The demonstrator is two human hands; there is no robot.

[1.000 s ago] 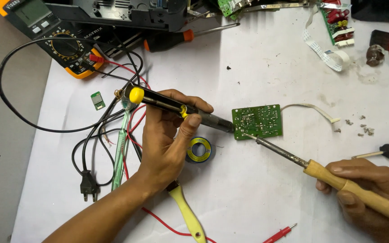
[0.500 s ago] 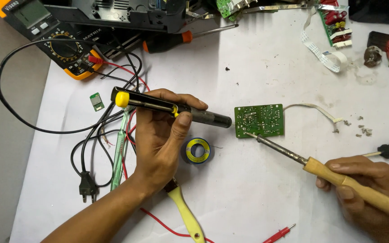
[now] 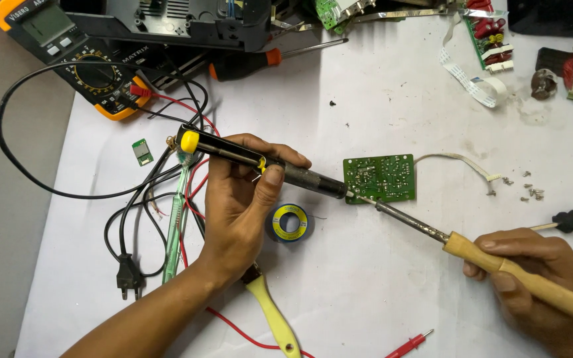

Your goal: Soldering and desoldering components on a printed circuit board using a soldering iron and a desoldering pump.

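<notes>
Head view: The left hand is clenched around a dark suction pump with a yellow cap at its rear end; the thumb rests on the barrel. The pump lies nearly level, and its nozzle touches the lower left corner of the green circuit board.

The right hand is closed around the wooden handle of a soldering iron. The metal shaft slants up and left, and its tip meets the same corner of the board, right beside the pump nozzle.

The board lies flat on the white table, with a short white cable running off its right edge. A blue and yellow solder reel sits just below the pump. Loose screws lie to the right of the board. An orange multimeter sits at the upper left corner, with black leads looping across the table.
</notes>
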